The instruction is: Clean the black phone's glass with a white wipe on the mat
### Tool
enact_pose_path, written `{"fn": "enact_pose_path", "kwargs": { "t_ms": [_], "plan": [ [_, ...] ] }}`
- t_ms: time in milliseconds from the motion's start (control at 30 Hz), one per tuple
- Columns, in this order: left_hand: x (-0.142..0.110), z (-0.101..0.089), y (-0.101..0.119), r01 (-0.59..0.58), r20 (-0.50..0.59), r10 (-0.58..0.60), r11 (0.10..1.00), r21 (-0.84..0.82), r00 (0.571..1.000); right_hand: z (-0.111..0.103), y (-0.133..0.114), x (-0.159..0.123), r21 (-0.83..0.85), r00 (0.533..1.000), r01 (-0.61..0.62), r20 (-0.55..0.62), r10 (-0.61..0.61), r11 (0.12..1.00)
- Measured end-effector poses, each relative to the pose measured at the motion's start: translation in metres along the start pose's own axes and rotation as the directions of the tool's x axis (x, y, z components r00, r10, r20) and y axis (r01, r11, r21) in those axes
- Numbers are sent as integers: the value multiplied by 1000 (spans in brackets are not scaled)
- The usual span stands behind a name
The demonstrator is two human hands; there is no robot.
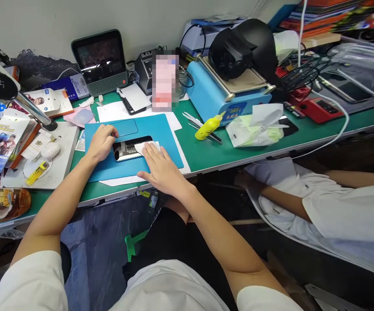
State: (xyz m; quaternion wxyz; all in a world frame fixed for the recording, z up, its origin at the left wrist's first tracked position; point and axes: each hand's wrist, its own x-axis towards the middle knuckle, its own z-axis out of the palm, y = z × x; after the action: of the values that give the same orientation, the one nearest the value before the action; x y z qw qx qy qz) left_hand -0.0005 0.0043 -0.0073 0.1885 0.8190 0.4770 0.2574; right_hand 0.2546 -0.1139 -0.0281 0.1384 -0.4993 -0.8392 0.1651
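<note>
A phone [124, 149] lies on a blue work mat [100, 172], its dark, shiny surface facing up. At its left end is my left hand [102, 140], fingers curled and closed at the phone's upper left edge; the exact contact is partly hidden. My right hand [161, 166] lies over the phone's right end, its fingers stretched out and pressing a white tissue [139, 147] against the surface. Behind the phone, a thin dark rectangular outline [137, 127] shows on the mat.
A yellow bottle [209, 127] and a tissue pack [254, 131] lie to the right, before a blue machine [202, 93]. A smart display [99, 60] stands behind. Boxes and a yellow lighter [37, 172] crowd the left. Another person's arm [284, 201] is at right.
</note>
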Motion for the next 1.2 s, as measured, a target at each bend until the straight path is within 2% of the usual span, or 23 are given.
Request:
{"fn": "enact_pose_path", "kwargs": {
  "t_ms": [100,267,467,700,867,1033,1100,1200],
  "plan": [
    [2,0,-2,27,-47,-27,1000,0,999,0,1,7,-7,1000,-20,-10,20,1000],
    [3,-5,-3,57,-9,-57,998,-17,998,-6,9,32,-20,999,-37,-5,37,999],
    [3,-7,0,14,-8,-14,1000,0,1000,0,9,15,-19,999,0,-41,-1,1000],
    [3,-11,0,-33,-60,34,999,22,998,-5,9,26,-42,1000,-18,-15,17,999],
    [3,-5,-2,-34,-12,34,999,16,999,-1,7,8,-16,1000,-7,-22,7,1000],
    [2,0,1,-72,102,72,997,-6,992,-1,13,21,12,1000,-22,9,22,1000],
    [1,0,2,-88,113,89,996,-9,990,-1,13,25,9,1000,-22,3,22,1000],
    [-1,1,2,-104,113,106,994,-16,988,-1,9,15,-10,1000,-24,-5,24,1000]
  ]
}}
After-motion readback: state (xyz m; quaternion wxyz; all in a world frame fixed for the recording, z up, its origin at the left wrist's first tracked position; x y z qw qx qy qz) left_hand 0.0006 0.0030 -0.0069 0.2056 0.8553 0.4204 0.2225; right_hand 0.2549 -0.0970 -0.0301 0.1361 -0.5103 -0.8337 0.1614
